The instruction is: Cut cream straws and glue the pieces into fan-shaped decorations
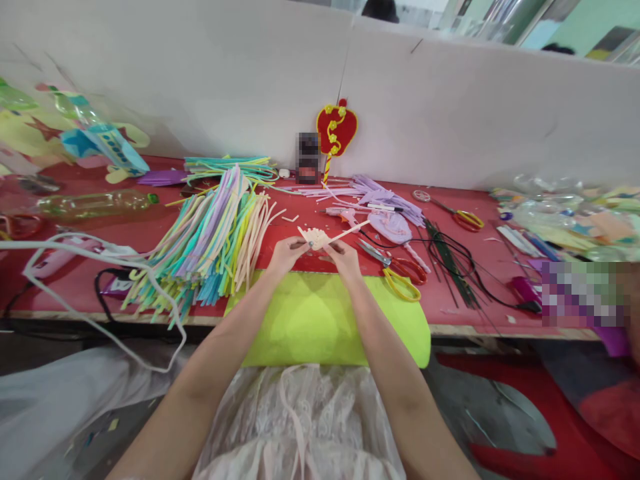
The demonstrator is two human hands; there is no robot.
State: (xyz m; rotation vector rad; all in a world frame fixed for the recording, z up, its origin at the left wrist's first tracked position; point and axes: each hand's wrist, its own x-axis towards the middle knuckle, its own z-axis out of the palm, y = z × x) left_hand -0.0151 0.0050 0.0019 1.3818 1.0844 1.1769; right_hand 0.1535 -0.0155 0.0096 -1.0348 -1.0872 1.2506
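Observation:
Over the red table, my left hand (pixel 289 255) and my right hand (pixel 345 257) pinch a small cream fan-shaped piece (pixel 316 237) that looks made of bent pipe cleaner. One straight end of it sticks out to the upper right past my right fingers. The fingertips hide its lower edge. To the left lies a big heap of pastel pipe cleaners (pixel 200 233). Just beyond my right hand are a pink glue gun (pixel 345 213) and a round lilac pipe-cleaner shape (pixel 391 227). Scissors with red and yellow handles (pixel 400 273) rest to the right.
A lime-green sheet (pixel 310 320) hangs over the table's front edge under my forearms. A red fan-shaped ornament (pixel 337 130) stands at the wall. Black cable (pixel 460 250) crosses green stems at right; a white cable (pixel 100 313) loops at left. Another person's arm (pixel 631 300) shows at far right.

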